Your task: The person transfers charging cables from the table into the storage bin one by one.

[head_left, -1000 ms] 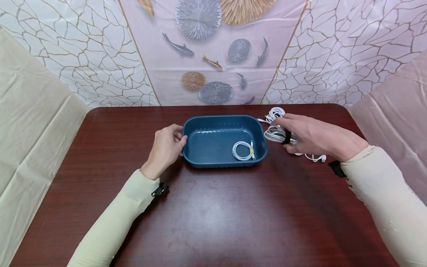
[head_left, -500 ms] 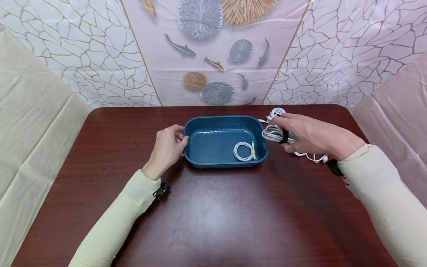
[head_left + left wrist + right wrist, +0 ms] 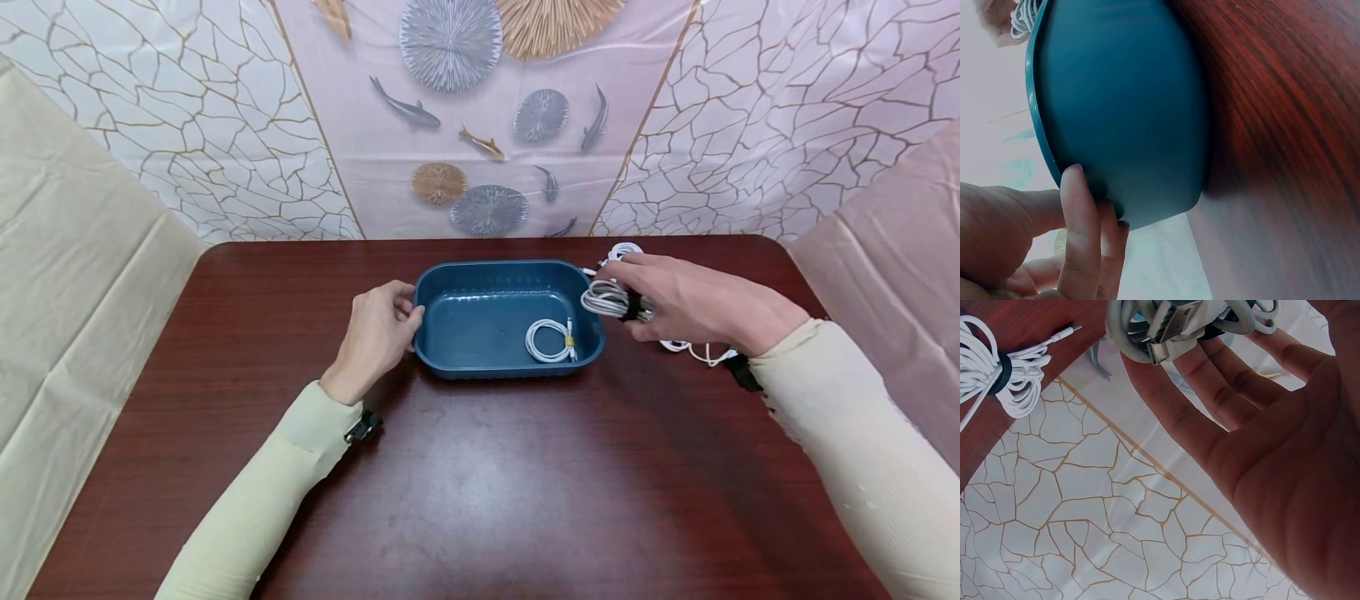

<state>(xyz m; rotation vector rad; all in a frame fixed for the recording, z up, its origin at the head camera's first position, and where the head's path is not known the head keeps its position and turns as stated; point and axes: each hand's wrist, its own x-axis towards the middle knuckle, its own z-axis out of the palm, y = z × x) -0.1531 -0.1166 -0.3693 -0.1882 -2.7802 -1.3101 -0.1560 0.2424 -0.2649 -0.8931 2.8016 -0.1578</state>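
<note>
A blue plastic bin (image 3: pixel 476 337) stands on the table, and my left hand (image 3: pixel 375 329) pinches its left rim between thumb and fingers. The left wrist view shows those fingertips against the outer wall of the bin (image 3: pixel 1122 106). Inside, at the front right, lies a coiled white cable (image 3: pixel 529 340) with a yellow tie. My right hand (image 3: pixel 697 300) grips a coiled grey cable (image 3: pixel 603 300) with a black strap, held up at the bin's right rim. In the right wrist view a metal USB plug (image 3: pixel 1175 322) sticks out of this coil above the fingers.
A white cable coil (image 3: pixel 624 250) lies on the table behind the right hand; its dark tie shows in the right wrist view. Another white cable (image 3: pixel 708 357) lies partly hidden under that hand. Patterned cloth (image 3: pixel 487 125) hangs along the table's back edge.
My right hand has moved slightly left with the grey cable, bringing the coil from beside the bin to its right rim. The left hand keeps its hold on the bin.
</note>
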